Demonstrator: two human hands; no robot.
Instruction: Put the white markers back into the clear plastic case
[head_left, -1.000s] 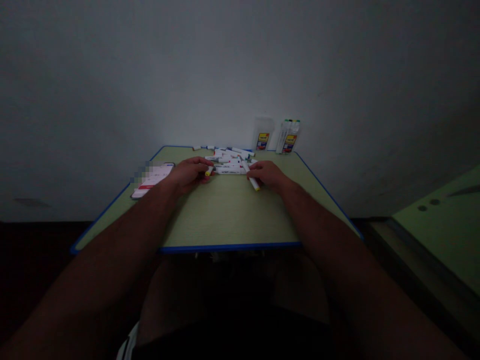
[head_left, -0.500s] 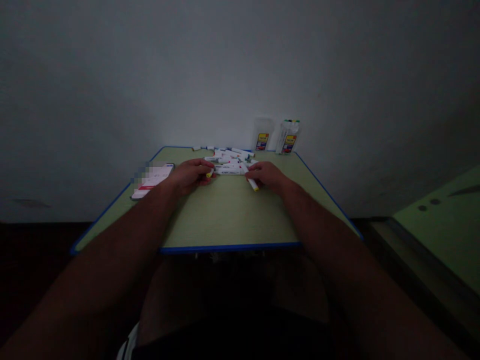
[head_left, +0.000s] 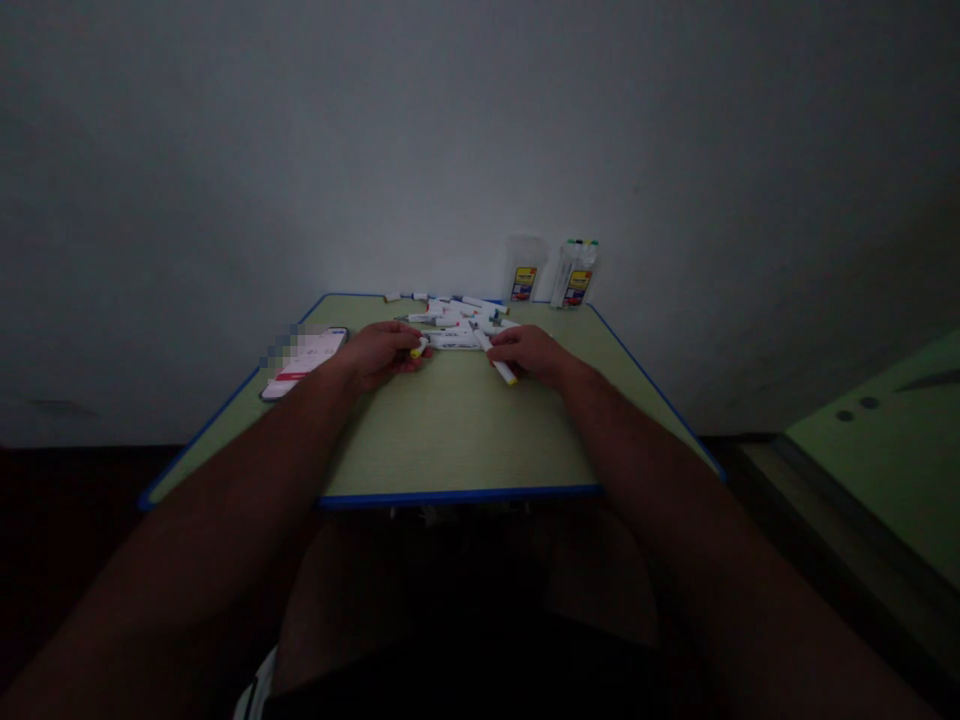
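Between the thumb and fingers of my left hand [head_left: 386, 352] is a short white marker cap [head_left: 418, 349] with a yellow end. My right hand [head_left: 529, 350] is closed on a white marker [head_left: 496, 362]. Its yellow end points down toward me, and its narrow dark tip points up and to the left. The two pieces are apart. Just beyond and between my hands, white markers [head_left: 454, 341] lie side by side across the table. Behind them is a loose heap of several more white markers [head_left: 454, 309] with coloured ends.
The pale green table [head_left: 457, 430] has a blue edge and stands against a grey wall. A phone [head_left: 307, 362] with a lit screen lies at the left. At the back right stand a clear case [head_left: 524, 268] and another case [head_left: 576, 273] holding markers.
The marker in my right hand has shifted slightly left, and its dark tip now shows. My left hand has barely moved with the cap.
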